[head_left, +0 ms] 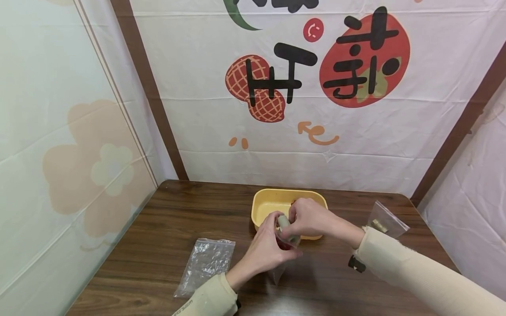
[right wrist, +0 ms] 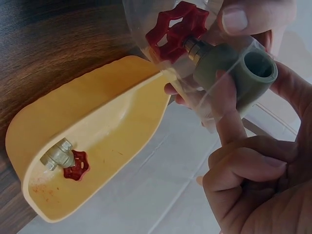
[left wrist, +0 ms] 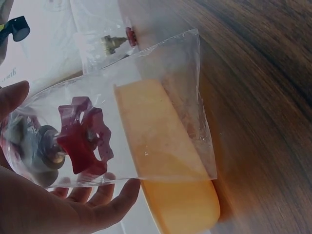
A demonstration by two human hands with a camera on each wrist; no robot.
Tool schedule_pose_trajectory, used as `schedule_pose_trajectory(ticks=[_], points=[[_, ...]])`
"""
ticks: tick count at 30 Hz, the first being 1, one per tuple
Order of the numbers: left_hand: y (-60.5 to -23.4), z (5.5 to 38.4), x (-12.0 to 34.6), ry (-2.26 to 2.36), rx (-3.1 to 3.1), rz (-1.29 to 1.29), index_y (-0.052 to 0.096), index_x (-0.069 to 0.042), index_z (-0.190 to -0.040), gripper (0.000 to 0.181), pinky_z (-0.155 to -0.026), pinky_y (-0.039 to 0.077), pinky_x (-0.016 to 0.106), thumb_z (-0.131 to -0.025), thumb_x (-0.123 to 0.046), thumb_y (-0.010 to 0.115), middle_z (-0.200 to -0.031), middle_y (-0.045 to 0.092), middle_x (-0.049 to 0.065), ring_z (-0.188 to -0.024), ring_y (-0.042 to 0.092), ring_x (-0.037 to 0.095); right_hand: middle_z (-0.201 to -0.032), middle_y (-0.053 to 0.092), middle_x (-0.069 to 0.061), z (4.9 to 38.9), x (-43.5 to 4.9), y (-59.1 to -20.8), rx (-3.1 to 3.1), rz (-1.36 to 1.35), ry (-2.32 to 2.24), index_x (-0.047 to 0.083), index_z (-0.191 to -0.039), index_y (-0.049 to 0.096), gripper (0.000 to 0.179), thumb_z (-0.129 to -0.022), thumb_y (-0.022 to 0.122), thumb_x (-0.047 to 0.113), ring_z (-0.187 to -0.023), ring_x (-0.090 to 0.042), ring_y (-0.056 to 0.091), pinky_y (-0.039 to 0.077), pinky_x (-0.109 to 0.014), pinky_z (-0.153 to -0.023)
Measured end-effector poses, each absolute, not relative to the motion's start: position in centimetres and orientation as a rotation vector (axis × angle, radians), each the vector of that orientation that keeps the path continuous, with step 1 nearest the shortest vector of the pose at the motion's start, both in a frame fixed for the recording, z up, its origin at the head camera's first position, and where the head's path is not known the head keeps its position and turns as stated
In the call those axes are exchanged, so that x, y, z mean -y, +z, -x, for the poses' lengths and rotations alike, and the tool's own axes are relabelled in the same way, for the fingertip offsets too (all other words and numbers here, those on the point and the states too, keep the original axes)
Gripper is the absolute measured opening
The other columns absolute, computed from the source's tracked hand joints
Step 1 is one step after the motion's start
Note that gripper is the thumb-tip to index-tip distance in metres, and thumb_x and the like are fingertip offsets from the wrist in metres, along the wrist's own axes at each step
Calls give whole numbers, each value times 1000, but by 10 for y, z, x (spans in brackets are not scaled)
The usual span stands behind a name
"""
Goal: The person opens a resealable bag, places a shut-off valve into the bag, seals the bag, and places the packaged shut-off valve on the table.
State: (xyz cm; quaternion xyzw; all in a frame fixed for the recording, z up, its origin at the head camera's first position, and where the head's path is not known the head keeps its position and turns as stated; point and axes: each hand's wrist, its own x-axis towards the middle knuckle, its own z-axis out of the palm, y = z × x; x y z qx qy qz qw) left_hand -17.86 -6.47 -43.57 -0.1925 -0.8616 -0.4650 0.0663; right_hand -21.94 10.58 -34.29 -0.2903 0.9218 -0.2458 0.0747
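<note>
A grey-green valve (right wrist: 214, 66) with a red handwheel (left wrist: 80, 146) is inside a clear plastic bag (left wrist: 161, 122), handwheel end deeper in. My left hand (head_left: 265, 248) holds the bag round the valve, fingers below it in the left wrist view. My right hand (head_left: 310, 218) grips the valve's body at the bag's mouth, with a finger laid along it in the right wrist view. The valve's round open end faces out of the bag. Both hands are just in front of a yellow bin (head_left: 258, 210), overlapping its near rim in the head view.
Inside the bin lies a brass valve (right wrist: 59, 155) with a red handwheel. A flat clear zip bag (head_left: 207, 263) rests on the wooden table (head_left: 138, 259) at the left. Another zip bag (head_left: 391, 219) with a brass-coloured piece lies at the right. A printed cloth hangs behind.
</note>
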Motion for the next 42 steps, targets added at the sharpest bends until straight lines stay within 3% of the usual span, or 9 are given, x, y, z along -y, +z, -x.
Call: schedule_pose_trajectory(ticks=[8, 42], points=[[-435, 179, 62, -1379, 2605, 564, 48, -15, -140, 88, -102, 47, 41, -69, -37, 96, -120, 57, -8, -116, 55, 16, -47, 30, 18, 220, -103, -349, -2787, 883, -712, 23, -51, 44, 40, -67, 80, 28, -48, -2, 27, 22, -22, -47], [-443, 179, 62, -1341, 2631, 547, 49, -10, -138, 85, -102, 48, 43, -70, -34, 93, -128, 58, 2, -116, 56, 21, -47, 30, 18, 216, -94, -367, -2777, 920, -653, 23, -52, 43, 38, -73, 74, 20, -47, -3, 31, 24, -23, -47]])
